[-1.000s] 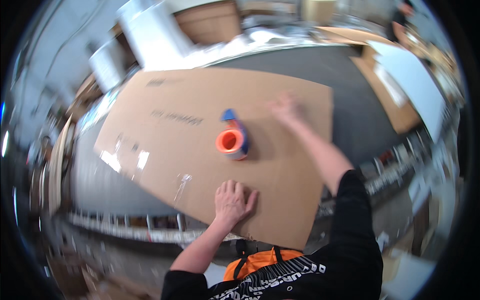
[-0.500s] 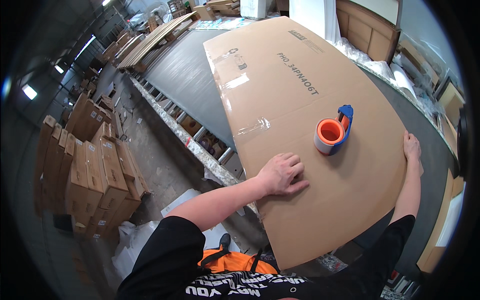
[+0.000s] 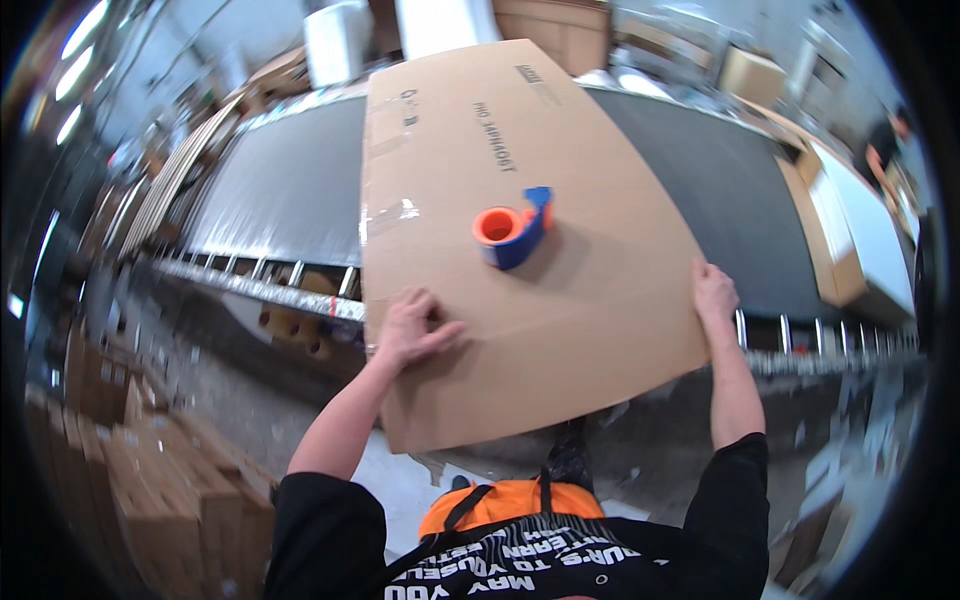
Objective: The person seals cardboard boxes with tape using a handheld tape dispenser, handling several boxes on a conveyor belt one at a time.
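Note:
A large flat cardboard box (image 3: pixel 590 320) with printing and strips of clear tape lies across the conveyor, its near end jutting over the front rail. My left hand (image 3: pixel 415 330) rests on its top near the left edge, thumb apart and fingers loosely bent, holding nothing. At the opposite side, my right hand (image 3: pixel 715 295) grips the right edge of the box; its fingertips are partly hidden. Farther up the box stands a blue and orange tape dispenser (image 3: pixel 518 245) with a roll in it, untouched by either hand.
The dark conveyor belt (image 3: pixel 290 190) runs left and right beneath the box, with a roller rail (image 3: pixel 250 288) along its front. Wooden slats (image 3: pixel 180 180) lie at its left end. Boxes (image 3: pixel 160 490) are stacked at lower left. An open carton (image 3: pixel 850 240) and a person (image 3: pixel 885 150) are at far right.
My view has swung to the right, so the box appears straighter ahead of me. Both hands remain at the box, and the tape dispenser still stands on top.

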{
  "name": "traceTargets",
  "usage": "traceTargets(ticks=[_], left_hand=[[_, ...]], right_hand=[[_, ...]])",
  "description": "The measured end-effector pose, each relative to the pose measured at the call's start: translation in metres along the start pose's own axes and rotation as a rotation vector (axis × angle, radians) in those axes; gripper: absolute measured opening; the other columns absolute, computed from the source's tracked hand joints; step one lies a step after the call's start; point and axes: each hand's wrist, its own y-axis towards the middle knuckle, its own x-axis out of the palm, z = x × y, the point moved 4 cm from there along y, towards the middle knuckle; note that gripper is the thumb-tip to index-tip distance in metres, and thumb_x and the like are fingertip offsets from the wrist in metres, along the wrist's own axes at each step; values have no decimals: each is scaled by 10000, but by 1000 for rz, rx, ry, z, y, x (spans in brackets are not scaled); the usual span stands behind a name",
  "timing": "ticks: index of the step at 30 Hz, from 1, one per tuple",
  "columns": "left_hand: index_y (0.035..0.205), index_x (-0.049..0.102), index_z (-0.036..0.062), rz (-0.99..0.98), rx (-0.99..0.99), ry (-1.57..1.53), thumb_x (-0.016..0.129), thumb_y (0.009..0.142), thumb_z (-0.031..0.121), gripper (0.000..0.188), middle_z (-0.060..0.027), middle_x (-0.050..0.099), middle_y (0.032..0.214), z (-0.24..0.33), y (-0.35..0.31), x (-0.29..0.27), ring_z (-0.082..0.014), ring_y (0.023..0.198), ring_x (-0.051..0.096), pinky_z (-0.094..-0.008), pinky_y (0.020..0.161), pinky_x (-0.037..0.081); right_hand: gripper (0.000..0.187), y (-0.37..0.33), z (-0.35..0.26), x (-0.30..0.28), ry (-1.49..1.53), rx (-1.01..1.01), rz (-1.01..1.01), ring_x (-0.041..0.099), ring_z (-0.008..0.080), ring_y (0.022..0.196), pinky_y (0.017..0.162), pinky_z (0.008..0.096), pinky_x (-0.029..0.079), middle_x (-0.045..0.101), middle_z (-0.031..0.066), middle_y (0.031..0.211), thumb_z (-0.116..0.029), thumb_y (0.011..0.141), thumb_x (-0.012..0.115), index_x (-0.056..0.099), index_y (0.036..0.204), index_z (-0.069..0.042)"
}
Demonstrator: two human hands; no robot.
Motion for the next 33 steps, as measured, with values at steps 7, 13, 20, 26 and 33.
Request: traceTargets(ticks=[7, 13, 20, 26, 33], left_hand=[[1291, 554, 4, 388, -777, 350, 515, 928, 596, 696, -192, 566, 1286, -159, -77, -74, -392, 1284, 480, -481, 1075, 393], [1454, 456, 0, 111, -1006, 337, 318, 893, 791, 980, -245, 467, 1482, -196, -67, -101, -398, 1359, 469, -522, 1101, 382], [1278, 564, -160, 8, -762, 310, 297, 874, 839, 1110, -353, 589, 1285, -178, -89, -115, -474, 1231, 558, -520, 1047, 423], [1364, 469, -94, -36, -685, 463, 391, 951, 689, 889, -327, 545, 1327, -205, -111, -80, -493, 1237, 517, -526, 1051, 422], [1559, 237, 37, -167, 635, 574, 538, 914, 689, 965, -261, 528, 1408, 59, -116, -44, -392, 1305, 513, -441, 1108, 382]], right_hand=[[479, -253, -64, -3, 124, 165, 217, 696, 408, 762, 689, 553, 554, 702, 194, 880, -484, 992, 487, 638, 1002, -29], [401, -307, -89, -1, 276, 298, 351, 703, 391, 726, 648, 542, 556, 701, 190, 836, -454, 965, 529, 577, 952, -57], [332, -286, -80, 24, 387, 200, 472, 676, 422, 653, 599, 531, 551, 685, 186, 719, -400, 939, 577, 528, 867, -79], [408, -255, -35, 0, 436, 127, 258, 688, 404, 955, 760, 523, 562, 687, 234, 1068, -397, 906, 626, 561, 1158, -84], [789, -290, -72, -59, 45, -687, 82, 373, 349, 1355, 1152, 579, 225, 389, 145, 1479, -330, 859, 695, 294, 1520, -174]])
